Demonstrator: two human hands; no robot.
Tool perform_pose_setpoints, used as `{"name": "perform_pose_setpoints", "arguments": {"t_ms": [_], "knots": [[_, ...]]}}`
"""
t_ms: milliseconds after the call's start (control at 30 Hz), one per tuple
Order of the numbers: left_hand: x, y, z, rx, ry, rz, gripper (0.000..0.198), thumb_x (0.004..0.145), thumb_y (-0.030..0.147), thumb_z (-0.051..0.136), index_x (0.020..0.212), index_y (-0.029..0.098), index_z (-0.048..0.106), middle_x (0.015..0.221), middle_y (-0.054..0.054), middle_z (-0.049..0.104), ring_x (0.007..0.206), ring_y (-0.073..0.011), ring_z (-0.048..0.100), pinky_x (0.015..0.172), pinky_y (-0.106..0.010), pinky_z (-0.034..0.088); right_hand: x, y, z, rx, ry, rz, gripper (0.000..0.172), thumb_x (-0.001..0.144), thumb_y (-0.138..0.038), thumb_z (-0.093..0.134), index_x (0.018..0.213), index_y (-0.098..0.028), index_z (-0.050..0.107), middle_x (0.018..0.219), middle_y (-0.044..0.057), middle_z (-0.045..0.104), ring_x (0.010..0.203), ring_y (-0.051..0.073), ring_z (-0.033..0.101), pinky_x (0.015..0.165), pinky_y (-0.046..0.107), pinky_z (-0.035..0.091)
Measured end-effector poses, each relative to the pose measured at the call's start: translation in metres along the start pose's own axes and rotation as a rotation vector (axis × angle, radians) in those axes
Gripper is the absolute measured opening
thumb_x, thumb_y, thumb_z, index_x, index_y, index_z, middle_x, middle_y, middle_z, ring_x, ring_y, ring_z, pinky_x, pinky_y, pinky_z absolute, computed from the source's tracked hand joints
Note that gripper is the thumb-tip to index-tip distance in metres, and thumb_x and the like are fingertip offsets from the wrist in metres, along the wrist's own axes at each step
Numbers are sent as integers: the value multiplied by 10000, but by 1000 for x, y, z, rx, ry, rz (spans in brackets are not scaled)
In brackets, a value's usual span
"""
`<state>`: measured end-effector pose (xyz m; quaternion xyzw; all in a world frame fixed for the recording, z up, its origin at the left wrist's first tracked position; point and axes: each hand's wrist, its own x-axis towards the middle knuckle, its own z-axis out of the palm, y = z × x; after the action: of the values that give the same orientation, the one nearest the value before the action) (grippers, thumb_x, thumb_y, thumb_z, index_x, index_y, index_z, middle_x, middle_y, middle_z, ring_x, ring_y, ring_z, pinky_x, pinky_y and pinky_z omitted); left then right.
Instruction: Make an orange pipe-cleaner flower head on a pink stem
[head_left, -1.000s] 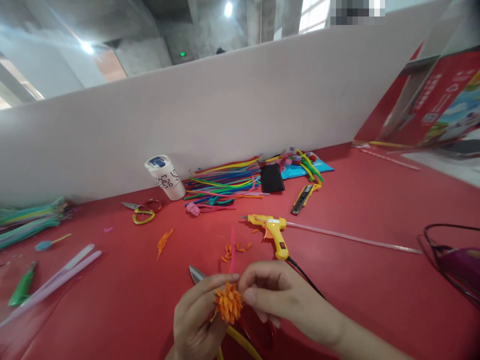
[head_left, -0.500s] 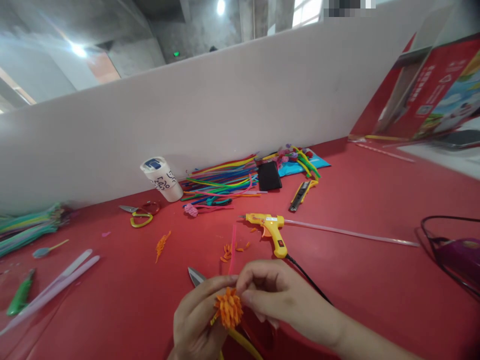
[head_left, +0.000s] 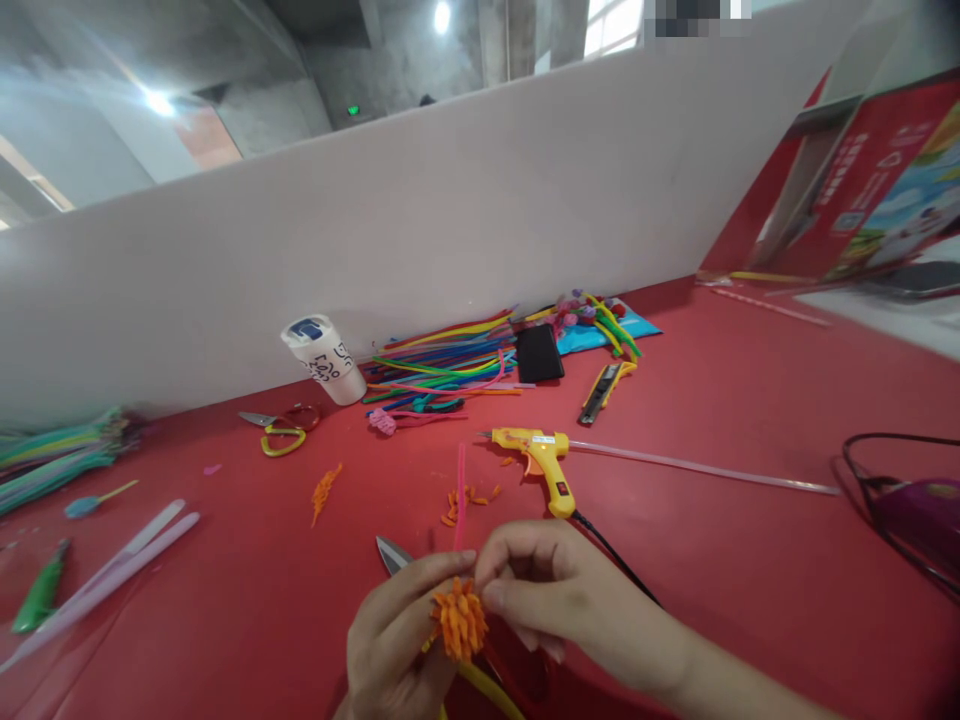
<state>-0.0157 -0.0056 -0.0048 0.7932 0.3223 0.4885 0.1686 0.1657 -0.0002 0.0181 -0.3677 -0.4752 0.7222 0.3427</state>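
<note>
An orange flower (head_left: 460, 622) with many small pointed petals is held in my left hand (head_left: 397, 630), closed around it from the left. From behind my fingers a pink stem (head_left: 461, 495) points up and away over the table. My right hand (head_left: 544, 590) pinches thumb and forefinger at the flower's upper right edge; the exact spot between the fingertips is hidden. Under both hands lies a pair of scissors, its blade (head_left: 391, 553) showing at the left and the rest partly covered.
A yellow glue gun (head_left: 536, 455) with a long clear stick lies ahead, near loose orange petals (head_left: 454, 505). Colourful pipe cleaners (head_left: 442, 355), a white cup (head_left: 326, 360), other scissors (head_left: 281, 435) and a box cutter (head_left: 600, 393) sit toward the white partition (head_left: 465, 230).
The flower has turned slightly and shifted a little to the right. Its pink stem leans a bit further left. Both hands stay nearly in place.
</note>
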Motion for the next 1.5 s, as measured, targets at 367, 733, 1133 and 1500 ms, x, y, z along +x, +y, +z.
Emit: {"name": "perform_pose_setpoints", "arguments": {"t_ms": [367, 733, 1133, 1500], "knots": [[-11, -6, 1, -42, -35, -29, 443, 698, 42, 645, 1071, 276, 680, 992, -92, 731, 850, -230, 693, 713, -296, 565, -1, -4, -6, -42, -4, -65, 257, 719, -405, 596, 700, -154, 543, 469, -72, 444, 378, 39, 351, 373, 163, 284], [-6, -9, 3, 69, -27, 164, 198, 824, 162, 559, 982, 130, 674, 917, -164, 726, 811, -221, 701, 672, -277, 585, 0, -6, -2, -102, 12, 11, 136, 666, -291, 554, 663, -155, 550, 444, -77, 444, 363, 36, 346, 361, 158, 282], [3, -2, 2, 118, -30, 191, 169, 848, 182, 525, 908, 131, 674, 856, -161, 734, 765, -200, 711, 659, -234, 580, 0, -2, -1, -69, 33, 14, 125, 682, -285, 544, 686, -160, 554, 415, -91, 444, 321, 26, 326, 335, 150, 258], [1, -5, 2, 111, -30, 173, 176, 844, 193, 532, 917, 138, 682, 865, -162, 738, 766, -213, 714, 656, -252, 585, 2, -1, -2, -46, 19, 16, 157, 683, -317, 572, 693, -162, 547, 423, -91, 445, 320, 24, 317, 331, 149, 248]]}}
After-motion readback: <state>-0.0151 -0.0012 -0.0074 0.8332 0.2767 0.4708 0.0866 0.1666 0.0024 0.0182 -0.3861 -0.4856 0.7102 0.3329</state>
